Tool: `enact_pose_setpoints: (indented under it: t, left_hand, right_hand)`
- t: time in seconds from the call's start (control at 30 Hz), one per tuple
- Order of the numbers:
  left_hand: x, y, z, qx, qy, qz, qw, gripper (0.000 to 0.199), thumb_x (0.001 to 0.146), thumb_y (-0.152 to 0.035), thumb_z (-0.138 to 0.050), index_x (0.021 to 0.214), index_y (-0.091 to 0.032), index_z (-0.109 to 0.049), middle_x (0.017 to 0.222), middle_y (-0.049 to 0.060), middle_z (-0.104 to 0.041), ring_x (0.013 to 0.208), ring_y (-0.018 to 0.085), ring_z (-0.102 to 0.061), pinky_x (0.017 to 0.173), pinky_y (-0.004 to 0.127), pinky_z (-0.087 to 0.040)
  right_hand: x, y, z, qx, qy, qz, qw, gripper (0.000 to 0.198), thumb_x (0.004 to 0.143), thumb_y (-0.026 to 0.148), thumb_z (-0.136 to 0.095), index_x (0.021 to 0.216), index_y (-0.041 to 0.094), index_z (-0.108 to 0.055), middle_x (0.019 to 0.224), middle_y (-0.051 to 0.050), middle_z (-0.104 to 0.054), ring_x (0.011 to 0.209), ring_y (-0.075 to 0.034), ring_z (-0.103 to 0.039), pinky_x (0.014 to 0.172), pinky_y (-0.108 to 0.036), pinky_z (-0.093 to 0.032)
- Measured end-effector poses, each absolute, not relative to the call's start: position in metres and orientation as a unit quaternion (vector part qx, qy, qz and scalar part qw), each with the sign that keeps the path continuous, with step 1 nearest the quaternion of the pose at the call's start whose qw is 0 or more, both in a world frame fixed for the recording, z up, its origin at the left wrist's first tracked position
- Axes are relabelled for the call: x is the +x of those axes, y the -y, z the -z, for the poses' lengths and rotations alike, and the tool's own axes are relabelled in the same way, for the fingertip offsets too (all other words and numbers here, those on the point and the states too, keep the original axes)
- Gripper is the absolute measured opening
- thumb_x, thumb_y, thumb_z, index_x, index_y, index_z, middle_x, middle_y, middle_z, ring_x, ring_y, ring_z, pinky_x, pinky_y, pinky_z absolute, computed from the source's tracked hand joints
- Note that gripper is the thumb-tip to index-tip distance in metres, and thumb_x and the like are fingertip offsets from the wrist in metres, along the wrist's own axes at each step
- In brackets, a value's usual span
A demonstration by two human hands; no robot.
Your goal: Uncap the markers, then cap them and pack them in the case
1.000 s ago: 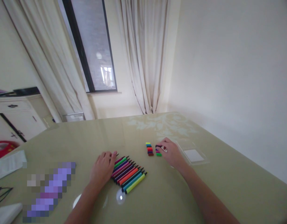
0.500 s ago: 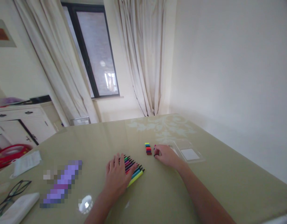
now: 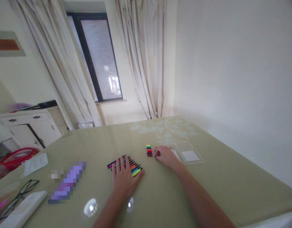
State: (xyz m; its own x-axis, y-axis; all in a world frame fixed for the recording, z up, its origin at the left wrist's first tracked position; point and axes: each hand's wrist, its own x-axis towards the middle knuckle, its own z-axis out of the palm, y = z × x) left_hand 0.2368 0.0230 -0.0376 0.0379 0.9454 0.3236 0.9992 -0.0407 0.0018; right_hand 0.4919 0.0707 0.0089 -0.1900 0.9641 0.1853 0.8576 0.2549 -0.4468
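Several coloured markers (image 3: 136, 171) with dark tips lie side by side on the table. My left hand (image 3: 123, 177) rests flat on them with its fingers spread, hiding part of the row. To the right is a short row of small bright pieces (image 3: 149, 150), in yellow, teal, red and dark colours. Just beside that row, my right hand (image 3: 165, 155) has its thumb and fingers curled together. Bits of purple and dark colour show at its fingertips, but what it pinches is mostly hidden.
A clear plastic case (image 3: 189, 155) with a white insert lies right of my right hand. On the left are a blurred-out purple item (image 3: 68, 182), black glasses (image 3: 24, 190), a white box (image 3: 23, 210) and a face mask (image 3: 36, 164). A wall borders the table's right side.
My left hand has turned and shifted over the markers, with its thumb now at the yellow one and more markers showing on the left. My right hand stays beside the small pieces.
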Motion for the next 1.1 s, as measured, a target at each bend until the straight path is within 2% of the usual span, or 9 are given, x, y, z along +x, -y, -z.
enact_pose_setpoints:
  t: [0.2, 0.3, 0.4, 0.73, 1.1]
  left_hand:
    - [0.230, -0.037, 0.037, -0.713, 0.685, 0.108, 0.103, 0.113, 0.084, -0.088, -0.041, 0.158, -0.002, -0.038, 0.163, 0.028, -0.035, 0.151, 0.046, -0.032, 0.123, 0.058, -0.022]
    - [0.225, -0.045, 0.036, -0.716, 0.684, 0.103, 0.097, 0.113, 0.084, -0.089, -0.041, 0.158, -0.002, -0.039, 0.163, 0.027, -0.035, 0.152, 0.045, -0.030, 0.123, 0.057, -0.023]
    - [0.219, -0.055, 0.036, -0.718, 0.683, 0.095, 0.094, 0.114, 0.084, -0.089, -0.039, 0.157, -0.003, -0.040, 0.164, 0.026, -0.035, 0.153, 0.044, -0.030, 0.124, 0.056, -0.022]
    - [0.208, -0.083, 0.030, -0.721, 0.683, 0.074, 0.089, 0.111, 0.084, -0.088, -0.041, 0.158, -0.004, -0.039, 0.165, 0.026, -0.033, 0.153, 0.044, -0.030, 0.123, 0.056, -0.023]
    - [0.204, -0.080, 0.043, -0.739, 0.654, 0.126, 0.102, 0.105, 0.087, -0.084, -0.045, 0.157, -0.006, -0.042, 0.162, 0.025, -0.038, 0.151, 0.044, -0.034, 0.122, 0.057, -0.027]
  right_hand:
    - [0.490, -0.070, -0.012, -0.613, 0.748, -0.106, 0.231, 0.002, 0.086, 0.022, -0.072, 0.085, 0.019, -0.072, 0.091, -0.004, -0.073, 0.087, -0.018, -0.065, 0.075, -0.026, -0.040]
    - [0.494, -0.073, -0.014, -0.652, 0.704, -0.087, 0.269, 0.012, 0.094, 0.027, -0.064, 0.088, 0.019, -0.071, 0.093, -0.006, -0.073, 0.087, -0.019, -0.064, 0.074, -0.027, -0.040]
    - [0.501, -0.074, -0.016, -0.689, 0.657, -0.076, 0.296, 0.014, 0.097, 0.026, -0.059, 0.092, 0.019, -0.070, 0.094, -0.006, -0.073, 0.087, -0.019, -0.065, 0.073, -0.028, -0.040]
    - [0.516, -0.070, -0.014, -0.762, 0.603, -0.053, 0.228, 0.016, 0.099, 0.029, -0.058, 0.105, 0.018, -0.067, 0.106, -0.010, -0.067, 0.094, -0.022, -0.066, 0.077, -0.029, -0.041]
    - [0.516, -0.069, -0.006, -0.764, 0.608, -0.040, 0.212, 0.015, 0.099, 0.027, -0.056, 0.104, 0.018, -0.067, 0.104, -0.008, -0.069, 0.091, -0.020, -0.066, 0.073, -0.029, -0.040]
